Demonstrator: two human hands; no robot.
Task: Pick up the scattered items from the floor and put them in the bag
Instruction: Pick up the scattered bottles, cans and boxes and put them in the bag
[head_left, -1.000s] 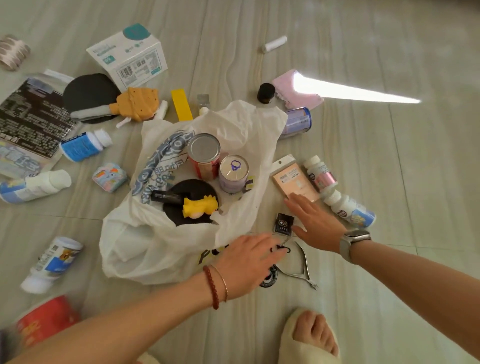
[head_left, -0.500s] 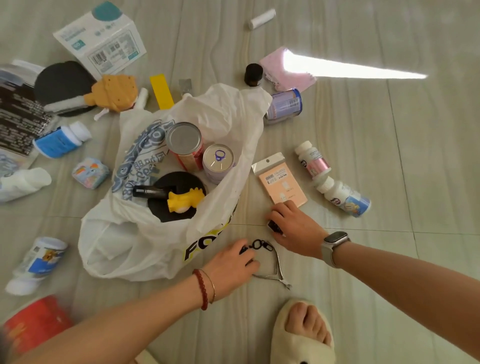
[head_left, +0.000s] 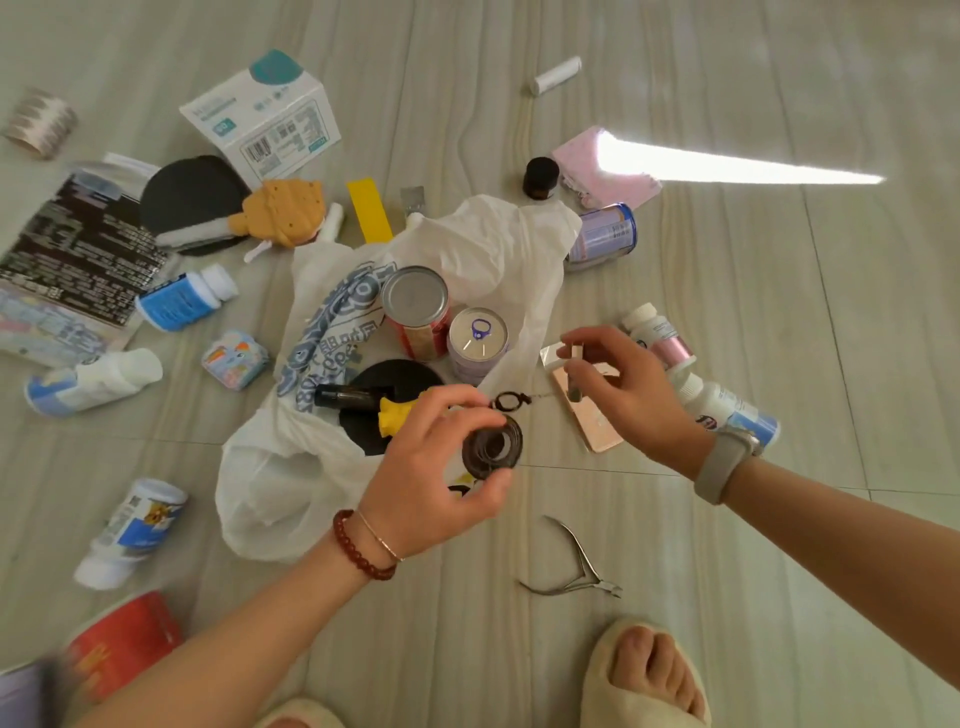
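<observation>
1. A dark coiled roll (head_left: 492, 446) with a small ring-shaped end piece (head_left: 511, 401) is held in the left hand (head_left: 434, 486), pinched between curled fingers and thumb just above the lower right edge of the bag.
2. A small flat dark item (head_left: 573, 382) is pinched edge-on by the fingertips of the right hand (head_left: 631, 392), right of the bag's mouth; what it is cannot be told.
3. The white plastic bag (head_left: 291, 488) lies open at the centre of the frame on the tiled floor (head_left: 779, 364). Two upright cans (head_left: 415, 306), a black disc (head_left: 363, 431), a dark bottle (head_left: 348, 397) and a yellow toy (head_left: 392, 415) are seen inside it.
4. A pair of metal nippers (head_left: 576, 564) lies on the floor below the hands, just above a slippered foot (head_left: 647, 675).
5. A peach card pack (head_left: 597, 421) and two small bottles (head_left: 727, 410) lie under and beside the right hand.
6. The left half of the frame is crowded with a white box (head_left: 265, 119), bottles, a black printed sheet (head_left: 78, 254) and a red can (head_left: 124, 644); bare floor is left at the right and the lower middle.
</observation>
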